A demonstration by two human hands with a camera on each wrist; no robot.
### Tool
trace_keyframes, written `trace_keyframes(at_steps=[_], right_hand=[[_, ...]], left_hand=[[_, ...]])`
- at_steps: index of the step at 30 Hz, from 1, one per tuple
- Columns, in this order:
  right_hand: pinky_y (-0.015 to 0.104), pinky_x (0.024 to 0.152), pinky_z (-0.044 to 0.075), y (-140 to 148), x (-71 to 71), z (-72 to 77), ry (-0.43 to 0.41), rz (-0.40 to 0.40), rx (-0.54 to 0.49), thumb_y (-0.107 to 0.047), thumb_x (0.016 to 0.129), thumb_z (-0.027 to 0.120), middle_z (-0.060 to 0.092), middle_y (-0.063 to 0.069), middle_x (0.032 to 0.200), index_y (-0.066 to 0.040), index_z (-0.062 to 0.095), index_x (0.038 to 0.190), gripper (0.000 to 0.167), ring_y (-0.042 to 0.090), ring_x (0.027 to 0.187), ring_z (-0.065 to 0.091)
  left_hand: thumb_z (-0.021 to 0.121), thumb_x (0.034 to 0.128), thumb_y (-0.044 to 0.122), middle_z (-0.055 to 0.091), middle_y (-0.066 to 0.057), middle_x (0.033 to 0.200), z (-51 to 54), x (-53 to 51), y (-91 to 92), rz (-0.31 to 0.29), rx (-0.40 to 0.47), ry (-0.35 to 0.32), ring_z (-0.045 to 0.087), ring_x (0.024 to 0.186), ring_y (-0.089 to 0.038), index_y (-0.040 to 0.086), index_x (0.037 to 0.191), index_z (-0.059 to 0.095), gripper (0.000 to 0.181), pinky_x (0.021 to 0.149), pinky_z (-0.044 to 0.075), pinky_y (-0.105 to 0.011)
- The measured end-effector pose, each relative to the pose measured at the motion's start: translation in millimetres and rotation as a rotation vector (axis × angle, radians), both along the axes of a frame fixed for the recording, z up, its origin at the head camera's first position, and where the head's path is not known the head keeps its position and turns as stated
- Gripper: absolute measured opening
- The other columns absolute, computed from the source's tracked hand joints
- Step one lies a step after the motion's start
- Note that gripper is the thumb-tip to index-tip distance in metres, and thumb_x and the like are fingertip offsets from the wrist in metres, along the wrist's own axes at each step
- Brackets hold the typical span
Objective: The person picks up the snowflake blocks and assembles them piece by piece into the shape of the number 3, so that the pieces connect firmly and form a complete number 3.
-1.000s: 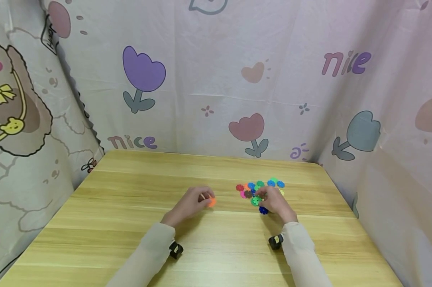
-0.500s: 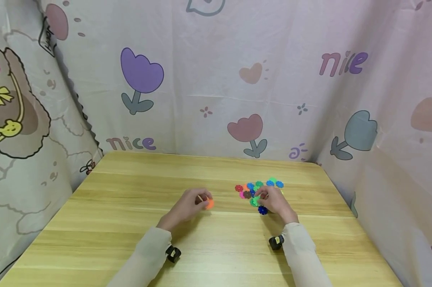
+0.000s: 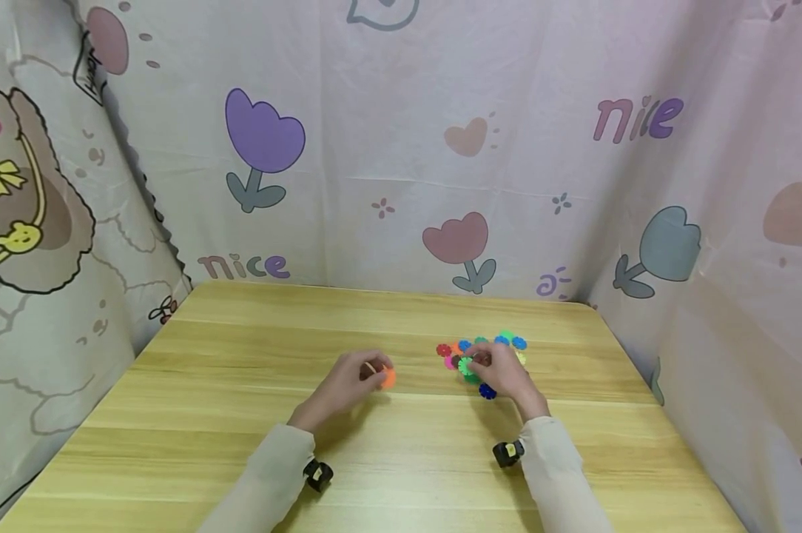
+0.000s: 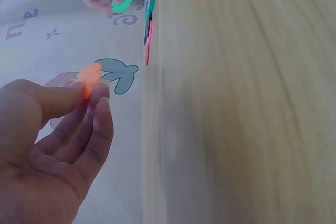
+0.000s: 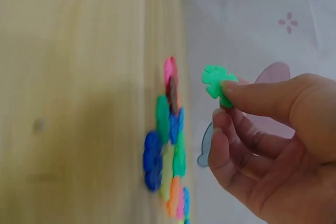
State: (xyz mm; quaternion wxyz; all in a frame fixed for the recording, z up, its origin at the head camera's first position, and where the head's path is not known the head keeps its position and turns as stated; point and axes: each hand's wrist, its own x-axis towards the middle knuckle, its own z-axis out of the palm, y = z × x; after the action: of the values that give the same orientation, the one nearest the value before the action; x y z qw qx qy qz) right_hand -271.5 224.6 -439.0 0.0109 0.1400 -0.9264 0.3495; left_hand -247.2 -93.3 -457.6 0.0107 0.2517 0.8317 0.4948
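- Left hand (image 3: 344, 383) pinches an orange disc (image 4: 90, 75), apparently to keep its rim free.
- Right hand (image 3: 507, 371) pinches a green disc (image 5: 213, 80) likewise, above the pile (image 5: 179, 153).

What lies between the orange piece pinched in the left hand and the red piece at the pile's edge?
In the head view, only bare tabletop shows between the held orange piece and the red piece.

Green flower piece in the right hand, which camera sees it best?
Right wrist view: the green flower piece is biggest, its petals clear, though the right hand covers part. The head view shows it small; the left wrist view, small near the top.
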Motion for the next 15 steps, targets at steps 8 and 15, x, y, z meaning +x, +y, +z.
trace_keyframes(at_steps=[8, 15], right_hand=[[0.021, 0.062, 0.049, -20, 5.3, 6.4, 0.082, 0.062, -0.102, -0.005, 0.095, 0.072, 0.069, 0.006, 0.085, -0.006, 0.076, 0.112, 0.017, 0.014, 0.073, 0.061], [0.021, 0.063, 0.056, -38, 10.2, 5.7, 0.070, 0.097, -0.192, 0.000, 0.092, 0.073, 0.073, 0.011, 0.087, -0.003, 0.076, 0.109, 0.017, 0.018, 0.072, 0.069]], left_hand=[[0.064, 0.1010, 0.005, 0.071, -0.009, 0.094, 4.2, 1.4, 5.5, 0.067, 0.034, 0.018, 0.073, 0.081, -0.032, 0.008, 0.111, 0.072, 0.013, 0.066, 0.057, -0.021], [0.065, 0.1001, 0.005, 0.073, -0.010, 0.090, 4.7, 1.4, 11.1, 0.073, 0.078, 0.029, 0.073, 0.078, -0.033, 0.004, 0.113, 0.073, 0.015, 0.065, 0.057, -0.021]])
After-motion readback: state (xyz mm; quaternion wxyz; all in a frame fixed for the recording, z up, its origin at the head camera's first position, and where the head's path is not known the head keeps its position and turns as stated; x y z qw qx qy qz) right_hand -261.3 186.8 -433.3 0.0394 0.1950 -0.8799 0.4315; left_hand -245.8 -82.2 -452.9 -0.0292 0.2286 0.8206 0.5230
